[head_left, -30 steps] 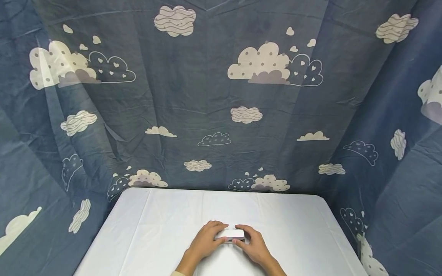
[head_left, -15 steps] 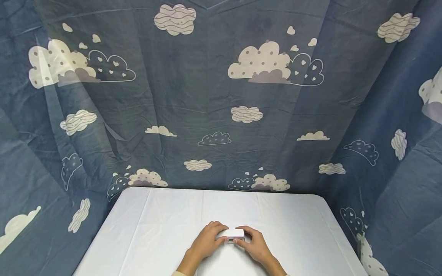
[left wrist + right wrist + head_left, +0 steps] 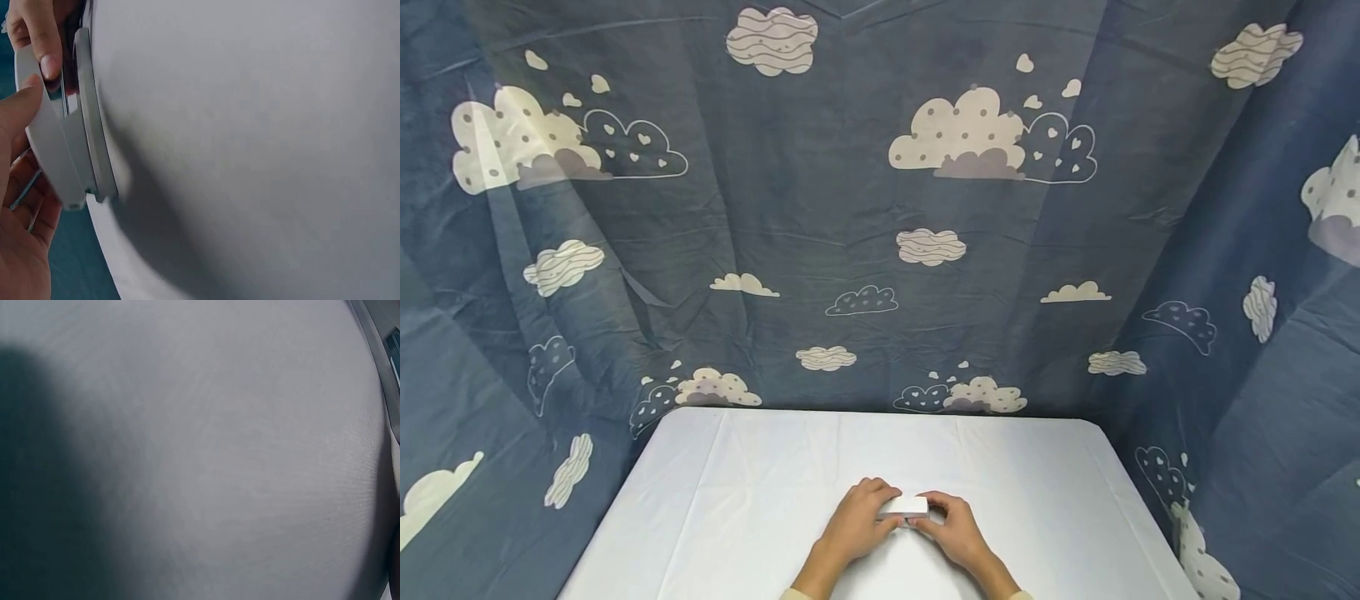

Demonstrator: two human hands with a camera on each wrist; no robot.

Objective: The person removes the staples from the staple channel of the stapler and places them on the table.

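Observation:
A small white two-part device sits between both hands over the white table. In the left wrist view its rounded upper shell stands apart from a flat base plate, with shiny parts in the gap. My left hand grips its left end, thumb on the near side and fingers behind. At the right end my right hand pinches it, its thumb reaching toward the gap between shell and base. Only the device's edge shows at the right of the right wrist view. The fingers hide both its ends.
The white-covered table has rounded far corners. Dark blue cloth curtains printed with pale clouds hang behind it and on both sides.
My left hand has shifted slightly right along the device, its thumb now closer to the right thumb. Less of the device's grey front strip shows. The head view has turned slightly.

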